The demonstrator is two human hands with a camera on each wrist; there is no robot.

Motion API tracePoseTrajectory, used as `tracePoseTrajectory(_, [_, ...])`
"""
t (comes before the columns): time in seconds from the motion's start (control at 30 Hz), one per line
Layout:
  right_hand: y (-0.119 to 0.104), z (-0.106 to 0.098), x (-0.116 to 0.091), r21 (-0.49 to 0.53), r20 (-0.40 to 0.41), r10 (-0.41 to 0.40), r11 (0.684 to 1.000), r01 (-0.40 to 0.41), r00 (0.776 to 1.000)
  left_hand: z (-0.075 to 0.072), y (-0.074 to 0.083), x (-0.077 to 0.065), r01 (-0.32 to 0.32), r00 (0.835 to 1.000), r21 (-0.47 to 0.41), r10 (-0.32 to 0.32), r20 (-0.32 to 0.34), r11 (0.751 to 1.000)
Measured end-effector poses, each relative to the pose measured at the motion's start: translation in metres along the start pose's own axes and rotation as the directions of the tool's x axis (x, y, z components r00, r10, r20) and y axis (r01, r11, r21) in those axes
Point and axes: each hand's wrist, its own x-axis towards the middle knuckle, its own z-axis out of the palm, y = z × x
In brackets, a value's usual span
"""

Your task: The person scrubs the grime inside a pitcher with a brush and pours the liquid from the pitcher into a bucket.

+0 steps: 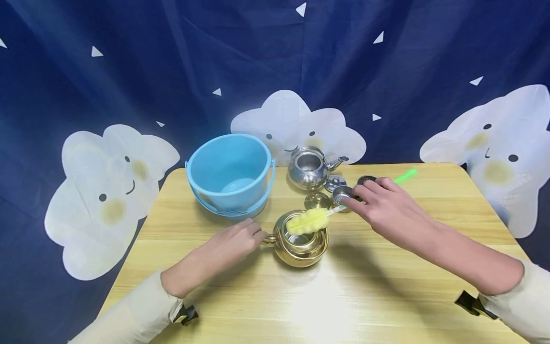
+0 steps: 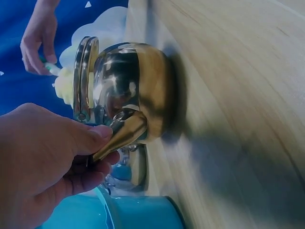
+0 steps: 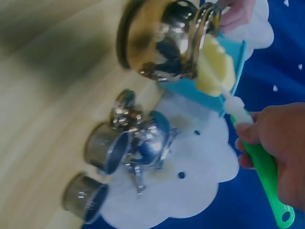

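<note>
A gold teapot (image 1: 301,255) stands lidless on the wooden table, its spout pointing left. My left hand (image 1: 234,240) pinches that spout (image 2: 125,135) between thumb and fingers. In my right hand (image 1: 382,205) is a sponge brush with a green handle (image 3: 262,167), gripped near the white neck. Its yellow sponge head (image 1: 307,221) is over the teapot's round opening, tilted, and overlaps the rim in the head view. The teapot's folded handle (image 2: 86,78) lies along the top rim.
Behind stand a blue bucket (image 1: 227,191) and a silver teapot (image 1: 307,174), also lidless. A silver lid (image 1: 335,182), a gold lid (image 1: 317,200) and two small metal strainers (image 3: 106,149) lie by the silver teapot. A dark blue curtain (image 1: 129,71) hangs past the table's far edge.
</note>
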Motion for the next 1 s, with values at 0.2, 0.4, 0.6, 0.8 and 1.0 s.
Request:
tracePoseTrajectory(0.2, [-0.01,-0.014,0.024,-0.123,0.014,-0.109,0.986,0.11,0.994,0.002,0.0,0.001,-0.007,1.0,-0.004,0.007,0.009,1.0])
tracePoseTrajectory(0.4, [-0.021,-0.018,0.048,-0.291,0.057,-0.237,0.925,0.244,0.97,0.005,0.001,0.003,-0.01,1.0,-0.014,0.011,0.01,1.0])
tracePoseTrajectory(0.6, [-0.027,-0.008,0.067,-0.347,0.129,-0.345,0.863,0.368,0.93,0.007,0.002,0.002,0.003,1.0,-0.029,-0.003,0.01,1.0])
tracePoseTrajectory(0.8, [-0.028,0.001,0.077,-0.302,0.176,-0.419,0.839,0.454,0.891,0.006,0.002,0.003,0.014,1.0,-0.04,-0.013,0.022,0.999])
tracePoseTrajectory(1.0, [-0.016,0.007,0.089,-0.265,0.171,-0.516,0.796,0.544,0.839,0.006,0.002,0.004,0.023,0.999,-0.033,-0.022,0.048,0.999])
